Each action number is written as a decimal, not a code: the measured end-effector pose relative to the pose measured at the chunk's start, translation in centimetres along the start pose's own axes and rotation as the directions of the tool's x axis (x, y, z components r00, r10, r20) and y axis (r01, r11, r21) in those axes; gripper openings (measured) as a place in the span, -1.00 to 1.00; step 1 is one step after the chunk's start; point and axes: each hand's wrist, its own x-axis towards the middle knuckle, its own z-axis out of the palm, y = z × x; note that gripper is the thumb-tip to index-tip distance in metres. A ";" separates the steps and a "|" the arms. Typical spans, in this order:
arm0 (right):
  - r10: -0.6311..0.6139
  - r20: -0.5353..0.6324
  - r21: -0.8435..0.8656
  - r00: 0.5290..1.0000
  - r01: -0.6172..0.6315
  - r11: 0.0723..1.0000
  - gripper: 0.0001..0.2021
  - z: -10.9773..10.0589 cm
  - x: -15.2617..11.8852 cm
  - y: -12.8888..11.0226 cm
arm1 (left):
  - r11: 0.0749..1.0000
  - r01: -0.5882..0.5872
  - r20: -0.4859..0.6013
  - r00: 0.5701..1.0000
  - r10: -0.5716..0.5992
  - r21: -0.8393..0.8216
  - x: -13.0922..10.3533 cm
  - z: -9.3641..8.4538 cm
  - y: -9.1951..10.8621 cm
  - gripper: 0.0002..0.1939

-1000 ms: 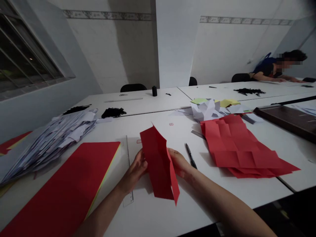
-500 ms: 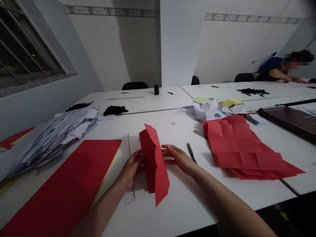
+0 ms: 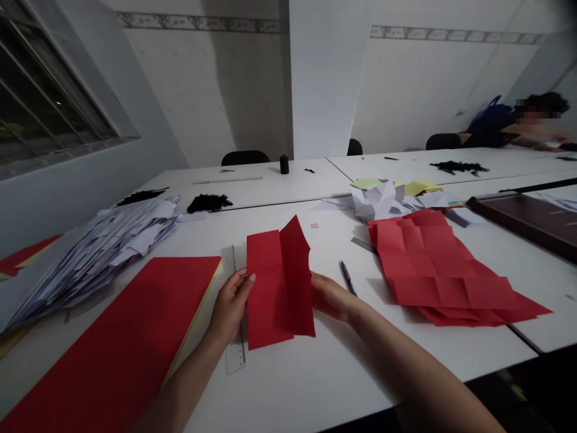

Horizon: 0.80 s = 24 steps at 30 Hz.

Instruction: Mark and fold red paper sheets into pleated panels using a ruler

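A folded sheet of red paper (image 3: 265, 291) stands partly opened in front of me, its right-hand flap raised toward me along a crease. My left hand (image 3: 232, 300) pinches its left edge, thumb on the near face. At the flap's right edge, my right hand (image 3: 331, 294) holds the paper from behind, and most of its fingers are hidden there. Beneath the left hand lies a clear ruler (image 3: 235, 359), partly covered. Just right of the right hand rests a dark pen (image 3: 347, 278).
Flat red sheets (image 3: 135, 325) lie at left, beside a heap of white papers (image 3: 103, 258). Creased red sheets (image 3: 433, 258) are stacked at right, with crumpled white paper (image 3: 381, 198) behind. Farther off are black thread bundles (image 3: 210, 202), a black spool (image 3: 283, 164) and another person (image 3: 536, 129).
The red paper has unfolded from a narrow upright fold into a wider sheet with two panels facing me. My right hand has moved behind its right edge. The other person's arms have moved.
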 end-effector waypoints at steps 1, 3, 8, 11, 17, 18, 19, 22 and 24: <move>0.031 0.029 0.049 0.999 -0.032 0.998 -0.64 -0.1 0.0 0.2 | 1.000 0.002 0.014 1.000 -0.002 -0.016 -0.1 0.0 0.1 -0.56; 0.102 0.090 0.144 0.991 -0.114 0.983 -0.68 -0.3 0.1 0.6 | 0.999 0.010 0.033 0.999 -0.009 -0.047 -0.3 0.1 0.4 -0.55; 0.092 0.100 0.264 0.991 -0.115 0.958 -0.68 -0.7 0.1 0.4 | 0.999 -0.003 0.008 1.000 0.003 -0.041 -0.2 -0.3 0.3 -0.53; 0.073 0.118 0.350 0.990 -0.110 0.930 -0.65 -0.7 -0.2 -0.2 | 0.998 -0.051 0.018 0.999 0.052 -0.019 0.1 -0.7 -0.1 -0.50; 0.133 0.115 0.280 0.984 -0.161 0.946 -0.71 -0.1 -0.2 -0.3 | 0.983 -0.130 -0.007 0.991 0.131 0.128 -0.2 -0.7 -0.1 -0.51; 0.135 0.108 0.273 0.985 -0.160 0.949 -0.73 -0.1 -0.1 -0.2 | 0.978 -0.145 0.007 0.989 0.145 0.148 -0.3 -0.6 0.0 -0.52; 0.132 0.095 0.273 0.987 -0.153 0.950 -0.75 -0.1 -0.1 -0.1 | 0.973 -0.160 0.019 0.987 0.159 0.164 -0.6 -0.5 0.2 -0.53; 0.136 0.063 0.309 0.989 -0.149 0.939 -0.80 -0.2 0.0 0.4 | 0.962 -0.186 0.042 0.982 0.182 0.202 -1.2 -0.3 0.5 -0.55; 0.166 0.057 0.337 0.984 -0.176 0.925 -0.80 -0.5 0.1 0.6 | 0.947 -0.207 0.056 0.978 0.200 0.247 -1.4 -0.4 0.7 -0.55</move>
